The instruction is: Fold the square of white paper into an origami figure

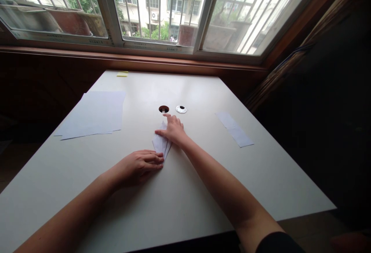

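A folded white paper (159, 141) lies near the middle of the white table, kite-shaped, with creased layers narrowing to a point toward me. At that narrow end, the fingers of my left hand (145, 163) are pressed together over the paper's tip; its thumb is hidden. My right hand (173, 129) rests on the upper right part of the paper, with the thumb stretched across it and the index finger reaching forward, apart from the thumb. Part of the paper is covered by this hand.
Loose white sheets (95, 113) lie overlapping at the left, and a narrow paper strip (234, 128) at the right. Beyond my hands are a round cable hole (164, 109) and its silver cover (181, 109). A yellow slip (122, 74) sits at the table's far edge, below the barred window.
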A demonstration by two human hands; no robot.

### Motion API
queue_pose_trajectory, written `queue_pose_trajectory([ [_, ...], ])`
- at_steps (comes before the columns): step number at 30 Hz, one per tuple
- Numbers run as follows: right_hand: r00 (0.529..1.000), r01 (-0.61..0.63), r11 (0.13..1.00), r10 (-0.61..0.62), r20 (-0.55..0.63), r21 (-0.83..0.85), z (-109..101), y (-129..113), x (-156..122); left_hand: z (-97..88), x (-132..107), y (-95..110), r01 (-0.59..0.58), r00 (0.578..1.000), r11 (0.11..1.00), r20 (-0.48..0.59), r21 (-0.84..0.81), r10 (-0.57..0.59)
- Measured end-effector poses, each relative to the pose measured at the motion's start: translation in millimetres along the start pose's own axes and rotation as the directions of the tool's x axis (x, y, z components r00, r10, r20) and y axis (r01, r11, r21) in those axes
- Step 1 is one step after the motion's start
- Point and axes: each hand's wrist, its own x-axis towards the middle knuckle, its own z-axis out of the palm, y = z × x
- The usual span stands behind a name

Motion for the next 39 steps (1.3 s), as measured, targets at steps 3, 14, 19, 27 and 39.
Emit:
queue_pose_trajectory([
  [3,1.000,-0.002,1.000,0.002,-0.011,0.005,0.7,0.1,1.6,-0.5,0.7,0.7,-0.002,1.000,1.000,0.001,-0.003,0.002],
  [14,0.992,0.059,0.995,-0.050,-0.114,0.077,3.4,7.0,1.6,7.8,-10.6,-9.2,-0.043,0.999,0.999,-0.011,0.016,0.043],
  [19,0.985,0.149,0.962,-0.124,-0.122,0.227,-3.2,16.8,-2.8,4.7,-11.2,-10.7,-0.044,0.999,0.999,-0.001,0.013,0.044],
  [27,0.973,0.229,0.909,-0.203,-0.109,0.347,-11.7,34.2,-20.9,0.2,-8.7,-7.3,0.024,0.999,1.000,0.028,0.001,-0.024],
  [39,0.883,0.468,0.881,-0.463,-0.076,0.074,-21.1,42.5,-66.3,-0.4,-6.7,-5.4,0.059,0.998,0.998,0.035,0.032,-0.060],
])
